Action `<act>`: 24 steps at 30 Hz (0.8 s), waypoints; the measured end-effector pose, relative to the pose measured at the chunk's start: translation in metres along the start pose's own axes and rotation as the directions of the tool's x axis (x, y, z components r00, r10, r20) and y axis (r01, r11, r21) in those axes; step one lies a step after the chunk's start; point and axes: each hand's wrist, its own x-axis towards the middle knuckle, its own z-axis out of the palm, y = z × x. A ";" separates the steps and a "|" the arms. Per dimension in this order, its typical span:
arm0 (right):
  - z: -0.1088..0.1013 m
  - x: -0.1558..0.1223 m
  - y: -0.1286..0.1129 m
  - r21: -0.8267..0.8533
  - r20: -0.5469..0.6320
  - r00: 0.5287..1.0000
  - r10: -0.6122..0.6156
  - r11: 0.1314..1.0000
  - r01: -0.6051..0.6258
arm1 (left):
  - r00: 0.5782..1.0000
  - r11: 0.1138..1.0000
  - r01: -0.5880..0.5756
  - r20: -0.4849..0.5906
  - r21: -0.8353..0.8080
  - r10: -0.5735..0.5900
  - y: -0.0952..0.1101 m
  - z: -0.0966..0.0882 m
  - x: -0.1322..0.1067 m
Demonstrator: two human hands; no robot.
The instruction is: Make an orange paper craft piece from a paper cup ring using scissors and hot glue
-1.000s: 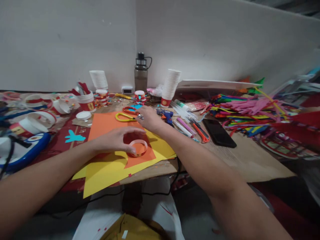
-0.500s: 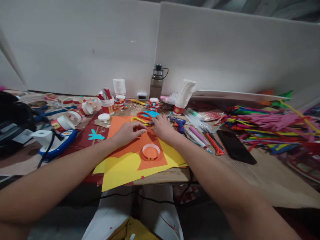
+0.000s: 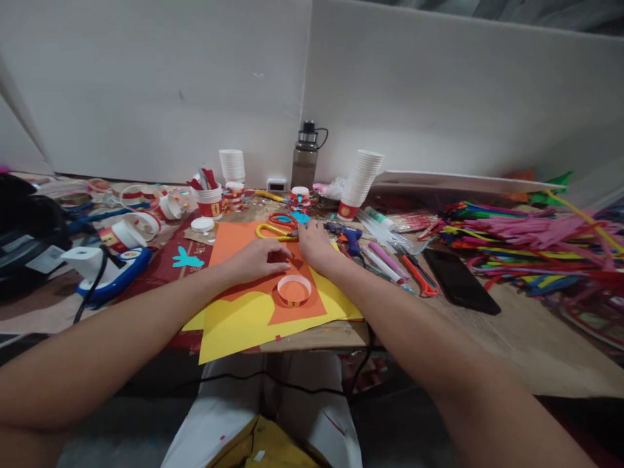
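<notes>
White boards (image 3: pixel 146 97), two joined panels, upright behind everything. Brown table (image 3: pixel 517 357), scattered with scraps. Pipe cleaners (image 3: pixel 531 231), many colours, heaped at the table's right end. Yellow sheet (image 3: pixel 234 328), flat at the near edge. Orange sheet (image 3: pixel 227 237), overlapping the yellow one. Bottle (image 3: pixel 305 166), dark and part-filled, upright against the boards. Cups (image 3: pixel 361 179), one tall nested stack, leaning slightly, right of the bottle. Our left hand (image 3: pixel 260 258), low over the orange sheet, thumb and curved fingers spread apart; we see nothing between them. Our right hand (image 3: pixel 314 244), palm down at the inner end of the scissors (image 3: pixel 259 231); we cannot tell whether its fingers grip them. Phone (image 3: pixel 463 279), black, face up beside the pipe cleaners. Scissors, red and yellow loops, lying across the orange sheet's far edge. Glue gun (image 3: pixel 353 239), blue, just right of our right hand. Ring (image 3: pixel 294 302), a paper band, on the orange sheet, nearer us than both hands. Cutout (image 3: pixel 188 259), bright blue, left of the sheets. Lid (image 3: pixel 202 224), white, beyond the cutout.
</notes>
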 end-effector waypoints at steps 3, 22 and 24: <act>0.003 0.003 0.002 0.007 -0.010 1.000 -0.007 1.000 0.007 | 1.000 1.000 -0.028 0.011 -0.003 0.028 -0.003 0.001 0.000; 0.012 0.032 0.018 0.033 0.006 0.999 0.048 0.998 -0.048 | 0.998 0.994 0.064 -0.016 0.087 -0.063 -0.012 -0.002 0.002; 0.013 0.033 0.018 0.039 0.016 0.999 0.043 0.998 -0.043 | 0.998 0.995 0.063 -0.011 0.078 -0.063 -0.013 -0.003 0.003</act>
